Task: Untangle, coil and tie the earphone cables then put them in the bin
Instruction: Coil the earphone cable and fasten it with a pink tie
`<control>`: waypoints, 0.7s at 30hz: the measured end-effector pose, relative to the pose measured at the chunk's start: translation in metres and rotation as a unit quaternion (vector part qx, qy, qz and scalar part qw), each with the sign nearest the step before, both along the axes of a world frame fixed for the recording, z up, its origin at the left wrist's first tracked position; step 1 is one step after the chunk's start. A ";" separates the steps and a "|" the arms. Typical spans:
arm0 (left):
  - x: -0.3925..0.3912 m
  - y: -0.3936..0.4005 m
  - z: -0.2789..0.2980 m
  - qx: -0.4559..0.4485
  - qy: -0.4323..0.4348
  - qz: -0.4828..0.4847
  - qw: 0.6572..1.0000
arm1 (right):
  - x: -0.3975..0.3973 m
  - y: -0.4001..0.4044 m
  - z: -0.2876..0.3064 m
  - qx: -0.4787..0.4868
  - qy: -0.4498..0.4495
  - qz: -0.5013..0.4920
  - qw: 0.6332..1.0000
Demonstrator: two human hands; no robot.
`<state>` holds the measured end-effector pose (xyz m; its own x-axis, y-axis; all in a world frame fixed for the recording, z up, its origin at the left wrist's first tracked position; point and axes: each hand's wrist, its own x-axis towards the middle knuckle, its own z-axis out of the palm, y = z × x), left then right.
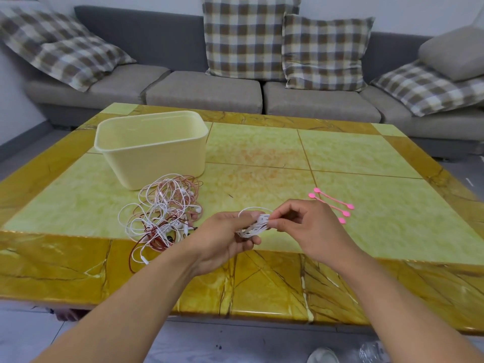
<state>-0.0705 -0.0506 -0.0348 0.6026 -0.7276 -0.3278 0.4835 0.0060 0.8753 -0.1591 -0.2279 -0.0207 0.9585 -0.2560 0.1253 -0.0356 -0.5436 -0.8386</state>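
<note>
- White coiled earphone cable (252, 226): held above the near part of the table (366, 231), between both hands, one loop standing up from the bundle.
- Left hand (225, 239): fingers curled round the coil from the left, gripping it.
- Right hand (311, 226): thumb and fingertips pinch the right end of the same coil.
- Tangled earphone cables (162, 216): white, pink and dark red, heaped on the table left of the hands, a few strands trailing over the near border.
- Cream bin (152, 150): upright, just beyond the tangle, far left.
- Pink ties (332, 204): lying side by side right of the hands, partly hidden by the right hand.
- Grey sofa (204, 93) with checked cushions (248, 35): beyond the table.
</note>
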 end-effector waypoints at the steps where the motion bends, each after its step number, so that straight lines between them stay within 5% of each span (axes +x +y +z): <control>1: 0.001 0.000 0.000 -0.001 0.016 0.011 1.000 | 0.001 0.000 0.000 -0.009 -0.003 0.001 1.000; 10: 0.006 0.004 -0.003 0.032 0.024 0.022 0.999 | 0.002 0.001 0.001 -0.072 0.011 0.022 0.997; 21: 0.003 0.012 0.003 0.107 -0.177 0.003 0.978 | 0.005 0.007 0.005 -0.164 0.075 0.034 0.983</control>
<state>-0.0676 -0.0387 -0.0318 0.7094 -0.6615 -0.2433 0.1512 -0.1943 0.9692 -0.1545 -0.2208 -0.0159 0.9861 -0.1598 0.0464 -0.0995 -0.7898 -0.6053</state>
